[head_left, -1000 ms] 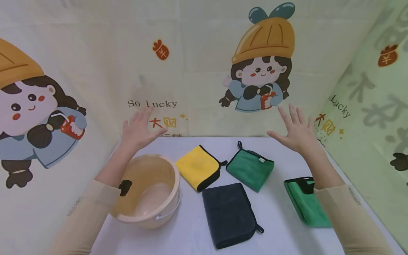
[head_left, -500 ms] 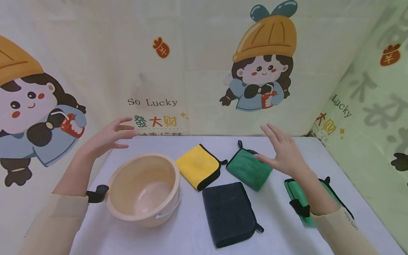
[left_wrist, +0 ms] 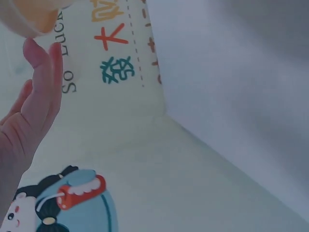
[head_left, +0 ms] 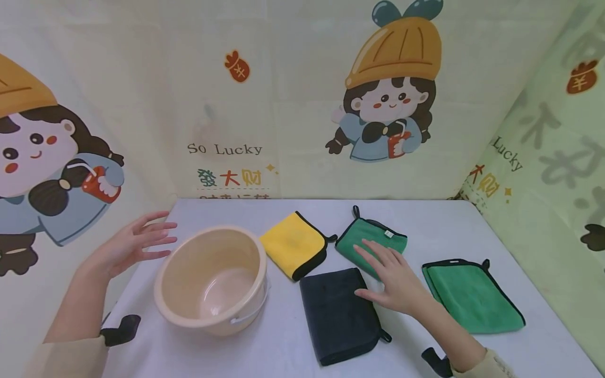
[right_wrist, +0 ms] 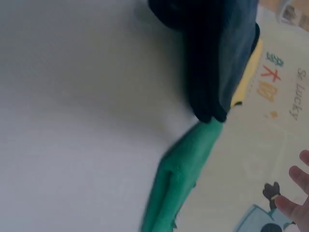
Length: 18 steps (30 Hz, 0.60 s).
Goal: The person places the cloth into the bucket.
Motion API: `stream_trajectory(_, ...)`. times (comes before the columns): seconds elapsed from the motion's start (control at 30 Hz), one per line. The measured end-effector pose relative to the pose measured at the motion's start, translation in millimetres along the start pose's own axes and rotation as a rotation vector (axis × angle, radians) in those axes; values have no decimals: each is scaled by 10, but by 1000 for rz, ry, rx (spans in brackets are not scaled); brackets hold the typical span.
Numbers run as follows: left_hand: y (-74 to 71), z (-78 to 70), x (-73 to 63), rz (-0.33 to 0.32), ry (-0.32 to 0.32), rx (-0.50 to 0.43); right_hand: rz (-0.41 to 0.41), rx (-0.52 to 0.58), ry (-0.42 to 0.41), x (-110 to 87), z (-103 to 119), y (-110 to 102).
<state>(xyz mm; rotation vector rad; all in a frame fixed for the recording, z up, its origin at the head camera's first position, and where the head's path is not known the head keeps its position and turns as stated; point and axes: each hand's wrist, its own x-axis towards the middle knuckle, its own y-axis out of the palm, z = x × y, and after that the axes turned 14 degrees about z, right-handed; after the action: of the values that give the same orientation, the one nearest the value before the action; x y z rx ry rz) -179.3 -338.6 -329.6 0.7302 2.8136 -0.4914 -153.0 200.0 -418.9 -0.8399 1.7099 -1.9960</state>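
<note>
My left hand [head_left: 129, 244] is held with fingers extended beside the left rim of a beige plastic bucket [head_left: 165, 294]. In the left wrist view its fingers [left_wrist: 41, 72] reach up toward the bucket's edge [left_wrist: 19, 21]. Over the cloths, my right hand [head_left: 394, 281] spreads its fingers and holds nothing. It overlaps a folded dark grey cloth [head_left: 335, 320] and a folded green cloth [head_left: 359, 239] with black trim behind it. Only the fingertips [right_wrist: 287, 205] of this hand show at the right wrist view's edge.
A folded yellow cloth [head_left: 293, 247] with black edging lies right of the bucket. Another green cloth [head_left: 482, 299] lies at the right on the white table [head_left: 227, 362]. A printed backdrop [head_left: 302, 105] stands along the back and sides.
Both hands have come down from in front of the backdrop. The left has moved outward to the bucket's left; the right has moved inward over the cloths. Bucket and cloths stay in place.
</note>
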Motion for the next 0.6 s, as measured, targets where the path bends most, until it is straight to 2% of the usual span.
stream_trajectory(0.13,13,170,-88,-7,12,-46,56,0,-7,-74,105,127)
stream_trajectory(0.3,56,335,-162,-10,-7,-99,119,21,-8,-144,215,217)
stream_trajectory(0.5,127,475,-202,-44,-8,-137,196,23,-15,-202,279,344)
stream_trajectory(0.6,146,522,-219,-40,0,-172,234,32,-35,-225,311,380)
